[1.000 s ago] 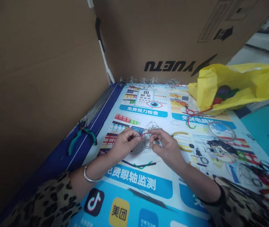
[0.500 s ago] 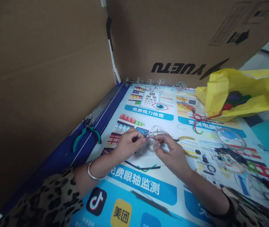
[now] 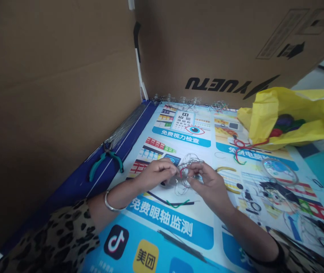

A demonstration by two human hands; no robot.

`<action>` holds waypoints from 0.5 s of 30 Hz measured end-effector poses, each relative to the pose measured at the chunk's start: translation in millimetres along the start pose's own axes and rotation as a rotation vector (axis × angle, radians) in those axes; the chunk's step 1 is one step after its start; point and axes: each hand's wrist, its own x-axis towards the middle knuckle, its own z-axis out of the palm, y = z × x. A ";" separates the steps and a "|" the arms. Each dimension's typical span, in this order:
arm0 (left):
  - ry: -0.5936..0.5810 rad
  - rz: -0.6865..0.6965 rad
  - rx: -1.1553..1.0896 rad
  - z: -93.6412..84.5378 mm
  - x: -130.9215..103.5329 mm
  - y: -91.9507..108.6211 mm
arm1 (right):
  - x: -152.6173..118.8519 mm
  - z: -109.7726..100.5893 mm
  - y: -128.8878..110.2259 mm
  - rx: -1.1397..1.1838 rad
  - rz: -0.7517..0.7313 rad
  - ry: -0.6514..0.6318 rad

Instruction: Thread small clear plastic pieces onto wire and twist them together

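Observation:
Both hands meet over a tangle of thin silvery wire (image 3: 182, 185) at the middle of the printed sheet. My left hand (image 3: 160, 171) is closed, thumb and fingers pinched at one end of a short red strand (image 3: 182, 171). From the right, my right hand (image 3: 207, 180) pinches the other end of that strand, which bends in a small arc between the fingertips. Pliers with yellow handles (image 3: 227, 169) lie just behind my right hand, partly hidden by it. Below the wire, a green strand (image 3: 178, 204) rests on the sheet.
Teal-handled pliers (image 3: 106, 161) and a bundle of straight wires (image 3: 129, 123) lie on the blue left edge. Cardboard walls (image 3: 65, 76) rise left and behind. A yellow bag (image 3: 301, 110) holds coloured coils; red strands (image 3: 243, 144) and a clear round roll (image 3: 280, 170) lie near it.
The red strand, nearly straight before, now curves between my fingertips. My left hand has shifted slightly and its fingers are more closed. The whole view has moved a little.

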 end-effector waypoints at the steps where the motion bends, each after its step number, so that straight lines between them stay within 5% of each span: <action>1: -0.025 0.010 0.002 -1.6 -0.1 -0.4 | 0.0 -0.1 0.6 0.009 0.003 -0.005; 15: -0.117 -0.049 -0.038 -5.9 -0.8 -6.7 | -0.7 0.0 -0.6 0.028 -0.018 -0.019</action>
